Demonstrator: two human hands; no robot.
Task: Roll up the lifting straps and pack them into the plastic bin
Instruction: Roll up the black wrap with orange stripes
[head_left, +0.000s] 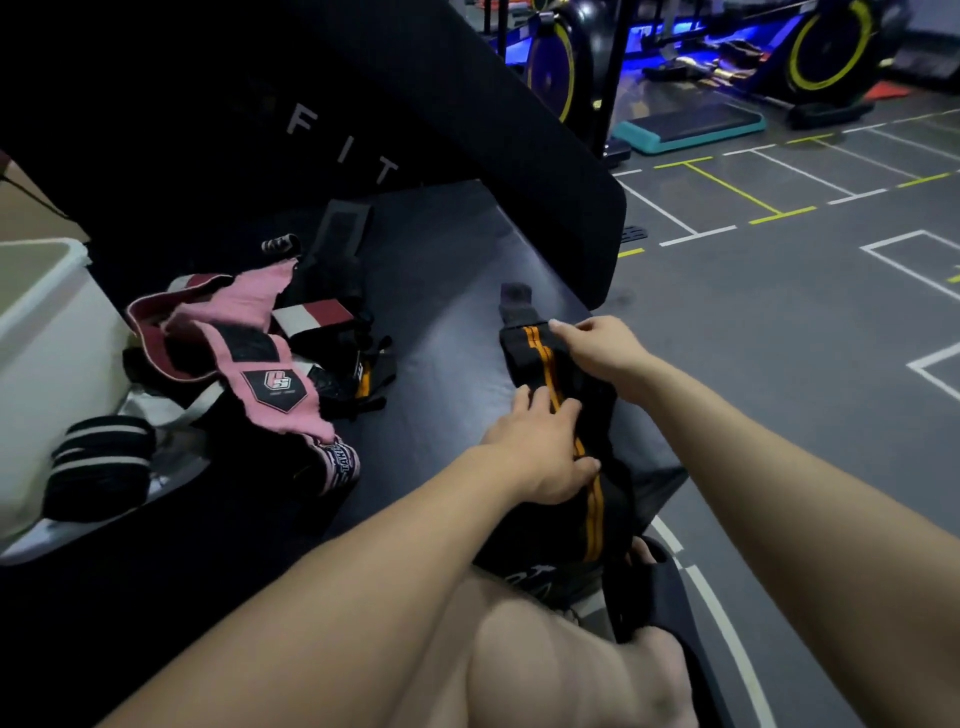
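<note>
1. The black strap with orange stripes (558, 395) lies lengthwise along the right edge of the dark padded mat (441, 291), its near end running down over the person's knee.
2. The left hand (540, 452) presses the strap's middle with fingers laid fairly straight and the thumb tucked at its near side. It looks like pinning, not clutching.
3. The right hand (597, 345) pinches the strap's far right edge between thumb and fingers, close to the grey tab end (514, 301).
4. Judged step: flattening the strap before rolling. To do it well, smooth out folds, square the edges, start the roll tight from one end and keep the stripes in line so the coil does not cone.
5. The white plastic bin (47, 322) stands at the mat's left edge, well apart from this strap. A rolled black-and-white wrap (98, 467) lies near it, and a loose pile with a pink wrap (249, 353) sits between.
6. Hard to tell: the bin's inside is cut off, so its contents are unknown. The strap's near end is blurred, and the dark pieces in the pile merge into the mat.
</note>
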